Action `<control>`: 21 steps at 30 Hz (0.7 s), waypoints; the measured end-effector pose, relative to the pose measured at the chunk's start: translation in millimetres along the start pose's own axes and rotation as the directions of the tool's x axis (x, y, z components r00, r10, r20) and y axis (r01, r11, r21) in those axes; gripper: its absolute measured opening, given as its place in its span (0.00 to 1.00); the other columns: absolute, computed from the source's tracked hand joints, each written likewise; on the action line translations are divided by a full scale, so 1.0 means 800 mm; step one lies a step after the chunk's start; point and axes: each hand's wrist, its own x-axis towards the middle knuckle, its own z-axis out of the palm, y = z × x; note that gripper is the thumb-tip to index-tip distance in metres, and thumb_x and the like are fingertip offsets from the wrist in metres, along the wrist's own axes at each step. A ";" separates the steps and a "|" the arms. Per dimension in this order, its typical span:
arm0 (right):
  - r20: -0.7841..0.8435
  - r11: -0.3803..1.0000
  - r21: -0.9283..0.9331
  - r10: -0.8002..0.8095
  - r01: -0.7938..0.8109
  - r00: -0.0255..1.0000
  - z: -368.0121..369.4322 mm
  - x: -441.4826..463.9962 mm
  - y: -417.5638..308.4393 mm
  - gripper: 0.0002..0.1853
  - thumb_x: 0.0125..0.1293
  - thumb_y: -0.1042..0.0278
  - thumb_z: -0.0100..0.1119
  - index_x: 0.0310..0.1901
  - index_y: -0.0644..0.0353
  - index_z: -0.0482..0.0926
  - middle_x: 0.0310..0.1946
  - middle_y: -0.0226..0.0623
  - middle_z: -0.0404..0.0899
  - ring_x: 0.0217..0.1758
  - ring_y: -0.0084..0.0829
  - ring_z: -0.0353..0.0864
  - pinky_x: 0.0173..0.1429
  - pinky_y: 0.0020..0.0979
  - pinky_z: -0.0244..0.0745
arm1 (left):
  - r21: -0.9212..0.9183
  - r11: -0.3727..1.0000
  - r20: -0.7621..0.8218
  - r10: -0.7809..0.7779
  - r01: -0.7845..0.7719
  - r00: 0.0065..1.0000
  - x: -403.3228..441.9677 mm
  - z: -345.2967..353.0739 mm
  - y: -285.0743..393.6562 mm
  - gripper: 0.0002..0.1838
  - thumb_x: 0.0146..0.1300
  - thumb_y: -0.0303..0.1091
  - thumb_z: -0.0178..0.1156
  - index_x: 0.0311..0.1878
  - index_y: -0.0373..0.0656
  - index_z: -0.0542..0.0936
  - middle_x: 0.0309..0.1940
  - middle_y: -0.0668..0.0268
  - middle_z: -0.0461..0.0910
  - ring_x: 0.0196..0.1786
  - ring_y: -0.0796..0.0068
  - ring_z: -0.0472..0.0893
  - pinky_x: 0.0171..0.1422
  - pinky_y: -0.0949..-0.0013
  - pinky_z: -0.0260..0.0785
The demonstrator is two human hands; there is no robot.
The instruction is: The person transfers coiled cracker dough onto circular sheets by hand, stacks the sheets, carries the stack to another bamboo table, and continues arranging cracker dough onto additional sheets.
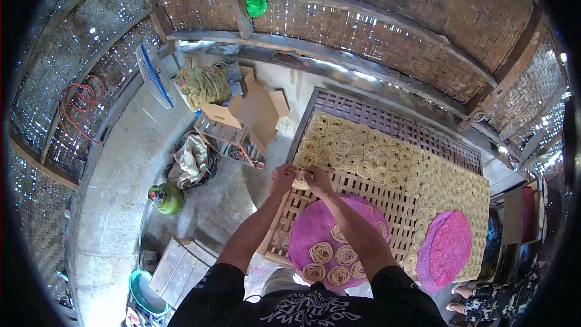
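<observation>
My left hand (pixel 283 180) and my right hand (pixel 318 181) pinch a coiled noodle nest (pixel 300 181) from its two sides. It sits at the near left corner of the nests on a woven bamboo rack (pixel 348 183). Rows of pale noodle nests (pixel 345 145) cover the rack's far side and right end. Below my right forearm, a round pink mat (pixel 305 224) lies on the rack with several nests on it. My fingertips are small in view, so their exact grip is partly hidden.
Two overlapping pink round mats (pixel 451 248) lie over nests at the right. Another person's feet (pixel 463 293) are at lower right. On the left are a cardboard box (pixel 227 115), a green gas cylinder (pixel 166 198), a fan (pixel 153 75) and a teal basin (pixel 142 284).
</observation>
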 end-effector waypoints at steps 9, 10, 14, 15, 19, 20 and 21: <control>-0.108 0.787 -0.551 -0.398 0.278 0.911 -0.017 -0.014 -0.003 0.17 0.63 0.57 0.62 0.49 0.58 0.76 0.43 0.47 0.78 0.44 0.49 0.81 0.47 0.45 0.79 | 0.198 0.976 -0.210 0.132 -0.090 0.969 0.020 0.014 -0.026 0.07 0.56 0.36 0.64 0.38 0.48 0.85 0.34 0.58 0.84 0.39 0.53 0.83 0.42 0.56 0.76; -0.105 0.795 -0.543 -0.383 0.269 0.918 -0.024 -0.023 0.004 0.17 0.63 0.57 0.63 0.49 0.57 0.76 0.42 0.47 0.78 0.44 0.48 0.81 0.47 0.44 0.80 | 0.187 0.978 -0.213 0.132 -0.092 0.968 0.015 0.007 -0.018 0.07 0.56 0.36 0.64 0.38 0.48 0.84 0.34 0.57 0.84 0.39 0.52 0.83 0.42 0.56 0.75; -0.057 0.960 -0.279 0.013 -0.029 0.998 -0.061 -0.105 0.033 0.17 0.60 0.58 0.66 0.47 0.57 0.78 0.41 0.44 0.79 0.44 0.46 0.82 0.46 0.42 0.80 | 0.137 0.989 -0.283 0.083 -0.045 0.955 -0.017 -0.022 0.017 0.06 0.58 0.34 0.63 0.37 0.46 0.83 0.35 0.58 0.83 0.40 0.54 0.83 0.43 0.58 0.75; -0.022 0.972 -0.234 -0.005 0.000 1.000 -0.085 -0.136 0.028 0.16 0.60 0.58 0.67 0.46 0.56 0.79 0.41 0.44 0.80 0.44 0.46 0.82 0.47 0.42 0.80 | 0.242 0.968 -0.232 0.126 -0.069 0.965 -0.027 -0.024 0.021 0.09 0.58 0.34 0.63 0.41 0.44 0.83 0.35 0.60 0.83 0.39 0.57 0.83 0.44 0.58 0.75; 0.204 0.893 -0.424 -0.066 0.150 0.977 -0.120 -0.237 0.071 0.17 0.60 0.57 0.66 0.46 0.56 0.81 0.42 0.43 0.80 0.46 0.46 0.81 0.51 0.44 0.77 | -0.175 0.957 0.089 0.249 -0.231 0.965 -0.112 0.027 0.012 0.13 0.58 0.34 0.64 0.46 0.43 0.81 0.41 0.59 0.81 0.46 0.57 0.81 0.52 0.58 0.74; 0.253 0.886 -0.426 -0.076 0.182 0.964 -0.126 -0.264 0.058 0.17 0.60 0.56 0.66 0.47 0.56 0.81 0.43 0.43 0.80 0.47 0.46 0.81 0.52 0.44 0.76 | -0.390 0.906 0.215 0.266 -0.167 0.940 -0.147 0.051 0.005 0.14 0.58 0.34 0.65 0.47 0.43 0.81 0.44 0.58 0.81 0.48 0.55 0.80 0.55 0.58 0.73; 0.301 0.878 -0.427 -0.086 0.215 0.950 -0.132 -0.281 0.049 0.18 0.61 0.55 0.65 0.48 0.56 0.81 0.43 0.43 0.80 0.48 0.46 0.81 0.53 0.44 0.76 | -0.565 0.824 0.337 0.279 -0.043 0.899 -0.182 0.075 -0.002 0.15 0.58 0.34 0.65 0.48 0.43 0.80 0.46 0.57 0.80 0.51 0.54 0.79 0.57 0.58 0.72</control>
